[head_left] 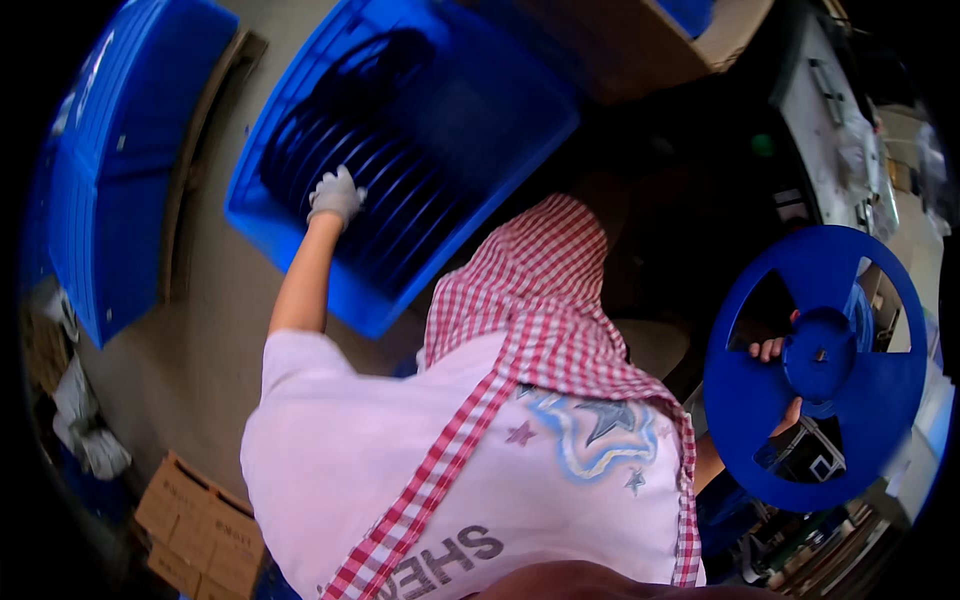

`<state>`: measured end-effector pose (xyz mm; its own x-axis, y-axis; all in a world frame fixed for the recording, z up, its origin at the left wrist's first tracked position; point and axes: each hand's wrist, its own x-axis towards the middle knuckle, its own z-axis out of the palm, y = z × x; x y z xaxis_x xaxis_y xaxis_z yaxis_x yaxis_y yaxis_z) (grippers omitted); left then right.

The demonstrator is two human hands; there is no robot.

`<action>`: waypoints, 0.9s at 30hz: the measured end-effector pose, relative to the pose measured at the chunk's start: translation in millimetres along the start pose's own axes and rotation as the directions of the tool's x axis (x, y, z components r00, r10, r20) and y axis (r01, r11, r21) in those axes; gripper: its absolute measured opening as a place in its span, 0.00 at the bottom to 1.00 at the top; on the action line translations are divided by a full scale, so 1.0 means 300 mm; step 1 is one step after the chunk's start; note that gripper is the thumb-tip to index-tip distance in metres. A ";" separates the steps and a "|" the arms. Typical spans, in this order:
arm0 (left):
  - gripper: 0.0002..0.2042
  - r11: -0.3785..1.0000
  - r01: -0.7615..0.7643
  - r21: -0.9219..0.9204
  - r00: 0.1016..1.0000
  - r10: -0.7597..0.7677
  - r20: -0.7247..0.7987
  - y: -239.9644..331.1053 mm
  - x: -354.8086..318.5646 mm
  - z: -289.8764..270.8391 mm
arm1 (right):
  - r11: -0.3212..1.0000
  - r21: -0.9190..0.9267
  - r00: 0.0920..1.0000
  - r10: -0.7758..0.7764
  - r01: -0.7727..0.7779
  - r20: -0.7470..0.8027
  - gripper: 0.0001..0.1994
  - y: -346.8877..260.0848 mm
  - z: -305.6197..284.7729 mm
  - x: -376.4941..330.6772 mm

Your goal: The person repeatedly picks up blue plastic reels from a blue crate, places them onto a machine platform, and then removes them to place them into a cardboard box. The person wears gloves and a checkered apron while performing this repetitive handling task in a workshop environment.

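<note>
My left hand (338, 197), in a pale grey glove, reaches into a large blue bin (350, 305). It rests on a row of dark blue reels (400, 205) standing on edge, its fingers bent over the rims. Off to the right, my bare right hand (768, 349) grips a big blue reel (740, 410) held upright with its flat side toward me. Fingers and part of the thumb show through the cut-outs beside the hub; the rest of that hand is behind the disc. Bluish material shows behind the hub.
Stacked blue bins (120, 190) stand on a wooden pallet (190, 170) at far left. Brown cartons (200, 525) sit at lower left. Another cardboard box (620, 45) adjoins the bin's far side. A cluttered grey cabinet or bench (815, 110) runs along the right.
</note>
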<state>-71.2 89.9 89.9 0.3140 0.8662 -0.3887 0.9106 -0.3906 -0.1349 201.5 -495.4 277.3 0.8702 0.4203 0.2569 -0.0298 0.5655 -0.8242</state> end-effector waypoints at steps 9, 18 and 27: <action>0.24 0.164 -0.985 -0.047 0.152 0.716 -0.682 0.711 -0.317 -1.094 | 0.982 0.149 0.988 -0.095 0.113 -0.119 0.34 -0.033 0.097 0.013; 0.47 0.661 -0.677 0.324 0.577 0.750 -0.324 0.869 0.144 -1.229 | 0.945 -0.135 0.897 -0.326 0.299 -0.297 0.31 -0.133 0.287 -0.275; 0.40 0.381 -0.884 -0.270 0.457 0.585 -0.671 0.694 0.212 -1.280 | -0.073 -0.997 0.806 -0.589 0.016 0.056 0.32 -0.169 0.267 0.032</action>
<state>241.5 183.4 387.2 0.8560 0.3761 0.3548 0.1420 -0.8308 0.5381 172.0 -463.1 362.1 0.6914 0.0453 0.7211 0.5067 -0.7419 -0.4392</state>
